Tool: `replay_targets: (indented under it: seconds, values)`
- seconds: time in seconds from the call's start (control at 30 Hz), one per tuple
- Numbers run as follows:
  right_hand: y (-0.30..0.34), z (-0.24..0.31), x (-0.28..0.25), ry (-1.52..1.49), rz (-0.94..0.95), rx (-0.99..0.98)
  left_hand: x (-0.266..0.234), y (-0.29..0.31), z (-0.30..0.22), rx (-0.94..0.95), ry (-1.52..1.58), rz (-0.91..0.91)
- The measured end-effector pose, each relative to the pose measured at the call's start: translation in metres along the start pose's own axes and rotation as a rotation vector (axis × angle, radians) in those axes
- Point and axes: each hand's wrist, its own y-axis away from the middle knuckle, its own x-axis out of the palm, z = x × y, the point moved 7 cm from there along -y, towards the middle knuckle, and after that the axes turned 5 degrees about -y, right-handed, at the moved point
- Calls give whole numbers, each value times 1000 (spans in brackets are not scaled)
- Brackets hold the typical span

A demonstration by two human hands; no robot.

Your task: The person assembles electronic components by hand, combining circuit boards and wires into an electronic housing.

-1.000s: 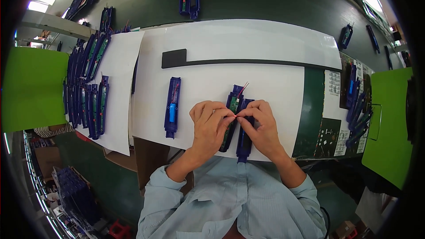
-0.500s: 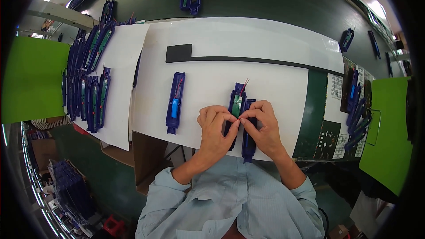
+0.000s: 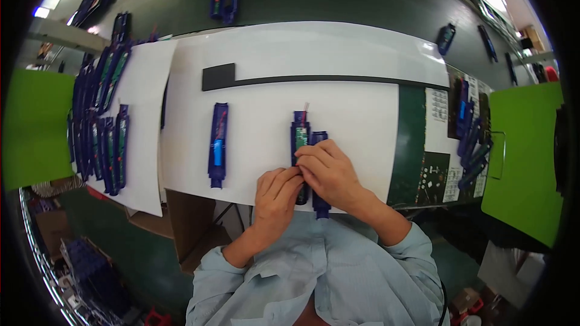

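Note:
A long dark-blue plastic housing with a green circuit board (image 3: 301, 136) and thin red wires at its far end lies in front of me. My left hand (image 3: 278, 196) is closed over the left side of this housing, thumb and fingertips pinched together. Against them, from the right, press the curled fingers of my right hand (image 3: 329, 172). A speck of red shows where the fingertips meet, but what they pinch is hidden. Partly under my right hand lies a second blue housing (image 3: 320, 205), alongside the first. Farther left rests another blue housing with a bright blue cylindrical cell (image 3: 218, 152).
A black L-shaped strip (image 3: 272, 79) lies across the white work sheet (image 3: 362, 121). Many housings with boards (image 3: 109, 139) are piled at left; more blue housings (image 3: 474, 145) lie at right near a green chair back (image 3: 525, 157). Another blue housing (image 3: 224, 0) sits on the far green surface.
The whole view has shifted, so the tabletop things appear farther left. My right hand has turned more over the housings, its fingers curling in; both hands still meet over the board housing.

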Motion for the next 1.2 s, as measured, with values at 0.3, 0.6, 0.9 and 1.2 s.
replay_targets:
  seconds: [0.3, 0.6, 0.9, 1.2]
  values:
    - [0, 1, 3, 78, 6, -21, 5, 3, -3, 31, 22, -41]
    - [-17, -15, -25, -208, 261, 276, 13, -3, 6, -238, 62, 58]
    - [-24, -17, -18, -110, 461, 257, 18, -4, 3, -260, 103, 89]
    - [-28, -12, -14, -64, 480, 176, 22, -6, -2, -221, 40, 29]
